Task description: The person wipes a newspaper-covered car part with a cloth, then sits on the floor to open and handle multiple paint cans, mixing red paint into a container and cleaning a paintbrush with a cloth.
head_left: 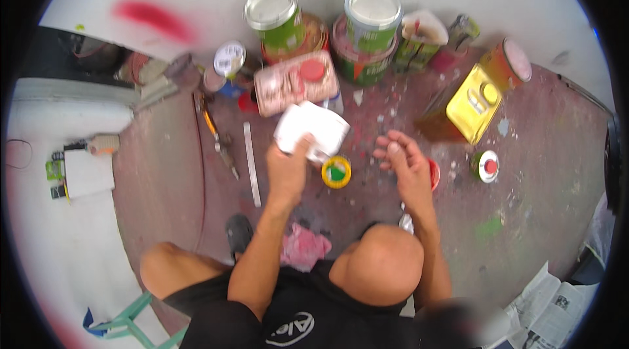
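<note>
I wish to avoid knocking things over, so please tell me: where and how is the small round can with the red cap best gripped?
Grip the small round can probably around its curved side, with the right hand coming from above and the near side. It appears upright, its red cap offers only a small hold, and the yellow can stands beyond it.

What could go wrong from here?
The right hand, open, partly hides a red round thing and might knock it. The white paper in the left hand could slip onto the yellow-ringed item if the grip loosens. The stacked tub might topple if bumped.
</note>
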{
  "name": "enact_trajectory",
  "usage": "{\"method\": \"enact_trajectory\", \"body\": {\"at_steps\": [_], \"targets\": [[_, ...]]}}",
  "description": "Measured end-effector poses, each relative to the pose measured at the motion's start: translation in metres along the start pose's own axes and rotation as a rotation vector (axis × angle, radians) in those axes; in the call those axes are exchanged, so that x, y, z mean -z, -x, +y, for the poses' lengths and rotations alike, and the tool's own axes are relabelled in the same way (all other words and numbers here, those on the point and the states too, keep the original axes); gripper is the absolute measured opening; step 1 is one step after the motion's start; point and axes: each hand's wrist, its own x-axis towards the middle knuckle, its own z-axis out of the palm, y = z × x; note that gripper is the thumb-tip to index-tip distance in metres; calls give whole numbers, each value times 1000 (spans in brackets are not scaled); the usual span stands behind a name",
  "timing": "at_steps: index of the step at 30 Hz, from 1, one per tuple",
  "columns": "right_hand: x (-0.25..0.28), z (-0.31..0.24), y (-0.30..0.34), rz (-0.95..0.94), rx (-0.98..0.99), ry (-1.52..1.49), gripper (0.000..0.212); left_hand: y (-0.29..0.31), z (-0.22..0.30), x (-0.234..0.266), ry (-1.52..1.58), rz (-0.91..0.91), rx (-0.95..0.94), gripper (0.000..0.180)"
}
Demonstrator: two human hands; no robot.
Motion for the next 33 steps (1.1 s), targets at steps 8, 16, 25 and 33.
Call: {"method": "enact_trajectory", "body": {"at_steps": [8, 16, 25, 33], "targets": [[33, 56, 39, 47, -122, 208, 43, -18, -36, 89, 84, 461, -131, 34], [6, 116, 50, -8, -86, 725, 75, 4, -105, 71, -111, 454, -35, 65], [-53, 144, -5, -151, 342, 908, 93, 15, -173, 82, -269, 289, 150, 41], [-62, -22, 13, -54, 493, 799, 74, 16, -180, 96, -363, 303, 97, 28]]}}
